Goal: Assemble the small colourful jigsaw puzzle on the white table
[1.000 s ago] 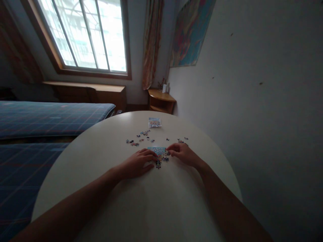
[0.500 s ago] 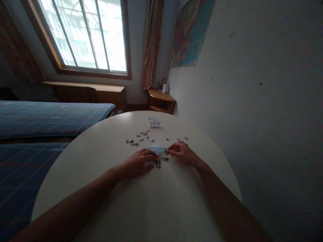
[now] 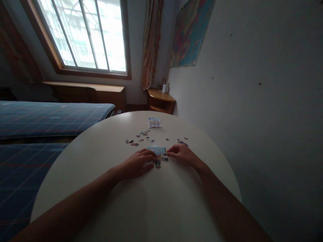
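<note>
A partly joined jigsaw puzzle lies flat on the round white table, pale blue along its far edge and more colourful on the near side. My left hand rests at its left edge, fingers stretched out and the fingertips on the puzzle. At the right edge, my right hand has thumb and forefinger pinched on a small jigsaw puzzle piece, mostly hidden by the fingertips. Joined pieces stick out from the puzzle's near side.
Loose puzzle pieces are scattered beyond my left hand, and a small pile lies beyond my right. A clear packet with a printed picture sits at the far side. A bed stands left, a wall right.
My right fingertips have shifted very slightly and lie a little lower at the puzzle's right edge. My left hand stays in place.
</note>
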A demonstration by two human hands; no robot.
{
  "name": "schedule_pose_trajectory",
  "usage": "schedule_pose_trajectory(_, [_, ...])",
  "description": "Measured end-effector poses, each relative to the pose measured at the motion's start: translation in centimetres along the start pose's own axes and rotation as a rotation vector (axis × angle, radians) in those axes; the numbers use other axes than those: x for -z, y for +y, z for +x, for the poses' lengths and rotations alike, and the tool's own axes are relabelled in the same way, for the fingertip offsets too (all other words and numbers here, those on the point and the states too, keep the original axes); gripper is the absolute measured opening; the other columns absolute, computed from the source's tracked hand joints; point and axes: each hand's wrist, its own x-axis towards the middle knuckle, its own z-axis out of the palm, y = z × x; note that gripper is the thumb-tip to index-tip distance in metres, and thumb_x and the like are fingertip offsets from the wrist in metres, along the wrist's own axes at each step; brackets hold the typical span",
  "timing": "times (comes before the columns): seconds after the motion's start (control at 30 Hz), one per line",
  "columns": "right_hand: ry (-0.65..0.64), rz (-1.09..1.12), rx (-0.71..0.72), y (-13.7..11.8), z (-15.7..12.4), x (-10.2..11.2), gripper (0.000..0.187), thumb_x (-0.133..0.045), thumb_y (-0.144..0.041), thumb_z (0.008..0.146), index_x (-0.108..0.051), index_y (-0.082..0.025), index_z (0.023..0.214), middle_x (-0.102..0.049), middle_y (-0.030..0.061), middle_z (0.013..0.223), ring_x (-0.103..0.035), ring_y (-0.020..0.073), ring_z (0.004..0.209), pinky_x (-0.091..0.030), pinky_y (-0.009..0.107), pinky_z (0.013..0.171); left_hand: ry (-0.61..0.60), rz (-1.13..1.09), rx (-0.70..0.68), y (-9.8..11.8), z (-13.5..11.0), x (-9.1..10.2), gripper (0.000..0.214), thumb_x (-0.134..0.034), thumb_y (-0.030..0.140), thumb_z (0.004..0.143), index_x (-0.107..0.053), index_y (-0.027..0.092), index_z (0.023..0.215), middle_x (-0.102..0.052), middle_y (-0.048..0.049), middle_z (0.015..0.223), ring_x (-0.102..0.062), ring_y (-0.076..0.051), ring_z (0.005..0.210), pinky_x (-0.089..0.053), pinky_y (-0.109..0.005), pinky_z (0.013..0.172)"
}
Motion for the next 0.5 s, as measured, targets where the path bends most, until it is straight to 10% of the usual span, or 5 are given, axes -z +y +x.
schedule_pose_trajectory(0.5, [-0.002, -0.108, -0.001, -0.37, -0.2, -0.49, 0.02, -0.068, -0.031, 0.076, -0.077, -0.015, 0.085, -0.076, 0.0066, 0.079, -0.066, 0.0166, 0.07, -0.046, 0.026, 0.064, -0.006, -0.007, 0.005, 0.15, 0.1, 0.11, 0.028, -0.056, 0.023, 0.094, -0.061, 0.028, 0.121, -0.061, -0.0038, 0.127, -0.054, -0.022, 0.118, -0.044, -0.042, 0.105])
